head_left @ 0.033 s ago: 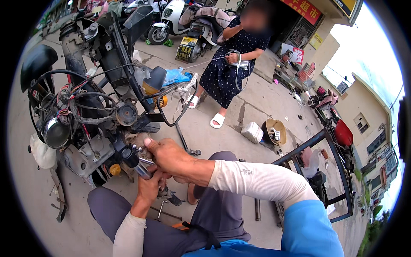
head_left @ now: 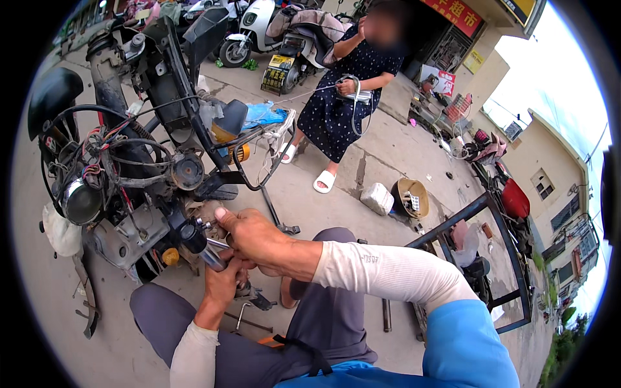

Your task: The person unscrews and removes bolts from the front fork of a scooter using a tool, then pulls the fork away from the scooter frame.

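A partly stripped motorcycle (head_left: 132, 220) stands at the left, its wiring bundle (head_left: 103, 152) and dark frame bare. My right hand (head_left: 259, 238) is closed, thumb raised, round a shiny metal rod-like tool (head_left: 218, 244) beside the motorcycle's lower front. Just below it, my left hand (head_left: 221, 283) wraps the lower end of a silver tube (head_left: 212, 257) with a black top (head_left: 193, 237). The two hands nearly touch, and the fingers partly hide what lies between them. A round black horn-like part (head_left: 187, 172) sits above the hands.
A person (head_left: 349, 90) in a dark dotted dress stands ahead, holding a cord. On the ground are a white container (head_left: 377, 198), a tan helmet-like bowl (head_left: 412, 197), a hex key (head_left: 242, 315) and a metal bar (head_left: 387, 315). A dark metal frame (head_left: 498, 258) lies at right; scooters (head_left: 262, 29) stand behind.
The whole view has shifted slightly, with the surroundings a little further left. Both hands keep the same hold.
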